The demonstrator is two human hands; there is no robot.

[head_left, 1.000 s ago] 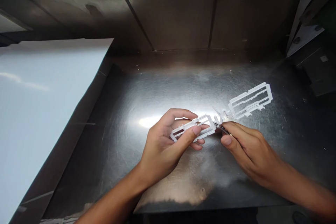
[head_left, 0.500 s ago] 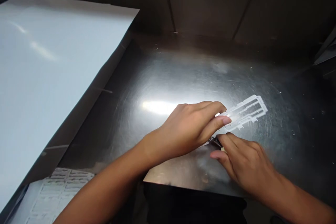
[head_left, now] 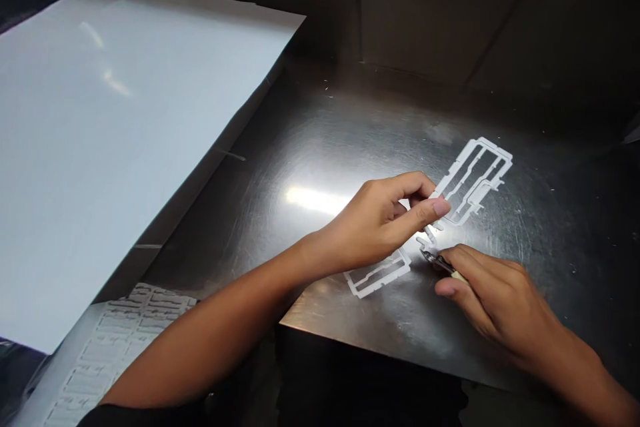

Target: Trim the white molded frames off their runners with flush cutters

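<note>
Showing at the bottom edge is a black sleeve point(head_left: 150, 416), with the person's left forearm reaching up and right from it. Beside that forearm, at lower left, lie rows of white slotted pieces point(head_left: 127, 327), partly covered by the arm. On the right side, the right hand point(head_left: 493, 300) is closed around a small pair of metal nippers point(head_left: 441, 262) with a cream-coloured handle end, their tips pointing left toward a thin white stem point(head_left: 429, 237). Whether the tips touch the stem is too small to tell.

Below the left hand point(head_left: 383, 223) a second white frame point(head_left: 383, 282) shows, partly hidden by it; I cannot tell whether it rests on the metal table point(head_left: 310, 160). The left hand itself pinches the near end of a white plastic frame point(head_left: 455, 167) between thumb and fingers; the frame tilts up and to the right, over the middle-right of the table, its long slots open. Small pale specks dot the tabletop. A large white sheet point(head_left: 135, 120) spreads along the left, and a dark panelled wall point(head_left: 425, 13) closes the far side.
</note>
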